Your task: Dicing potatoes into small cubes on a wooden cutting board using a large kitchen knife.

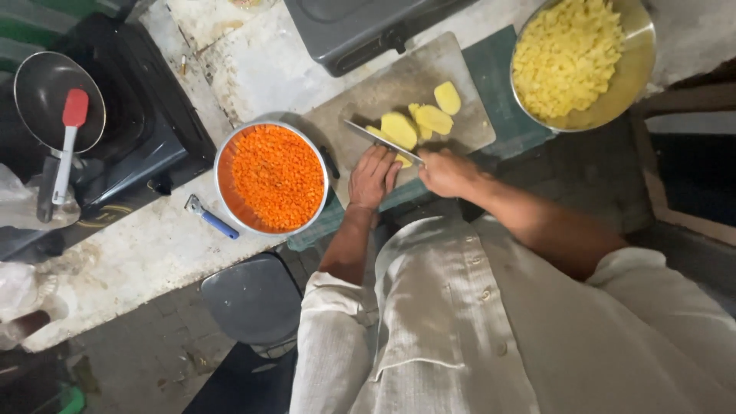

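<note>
Right at the near edge of the cutting board (368, 96), the left hand (372, 178) lies flat with its fingers (379, 162) stretched out and close together, pressing on a yellow potato piece (403, 160) that mostly hides under them. They aren't wrapped around anything, just holding it down. The right hand (447, 172) is curled tight around the handle of a knife (381, 140), and the blade runs up and to the left from the fist, crossing just above the left fingertips. Whether the edge is touching the board I can't tell.

Just past the blade sit a few peeled potato halves (399, 128), pale yellow, with one more chunk (447, 97) a bit further back on the board. Left of the board, touching its corner, is a round metal bowl (221, 157) full of tiny diced orange carrot (277, 178). A blue-handled peeler (210, 216) lies on the counter (138, 253) beside that bowl. Up at the far right, a bigger steel bowl (638, 73) holds a heap of diced potato (567, 55). Way off left, a dark pan (38, 84) with a red and white spatula (69, 142) in it sits on a black stove (153, 123).
</note>
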